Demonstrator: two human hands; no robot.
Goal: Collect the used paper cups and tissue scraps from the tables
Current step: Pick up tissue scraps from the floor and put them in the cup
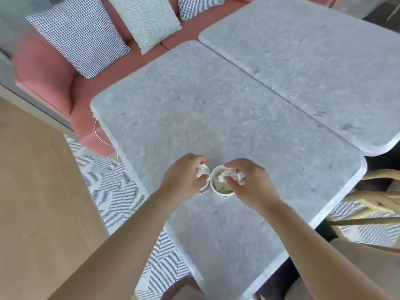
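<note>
- Both forearms come in from the bottom edge, and the hands meet over the near desk, towards its near side.
- The left hand has its fingers curled round the left tissue scrap and is clamped on it right above the left cup.
- Most of the left cup is hidden under the hand; only a patterned bit of wall shows. Cannot tell whether the hand also touches it.
- The right hand pinches the right tissue scrap with its fingertips at the mouth of the right cup.
- The right cup is white and upright on the desk, with crumpled tissue already inside.
- The two cups stand rim to rim. Blur hides whether they touch or sit just beside each other.
- Judgement: the scraps go into the cups so the cups act as bins, which means one carry instead of loose bits. Pairing the cups close puts both in easy reach.
- Step in hand looks like packing. The cups are not yet lifted.
- Risk: light paper cups probably tip under a sideways shove, so the push should be straight down.
- A white cord hangs off the near desk's left edge towards the patterned rug, with wood floor beyond.
- A wooden chair sits at the right edge.
- The second desk sits alongside the near one, with a narrow gap between them.
- Farthest is a pink sofa with a houndstooth cushion and a pale green cushion.
</note>
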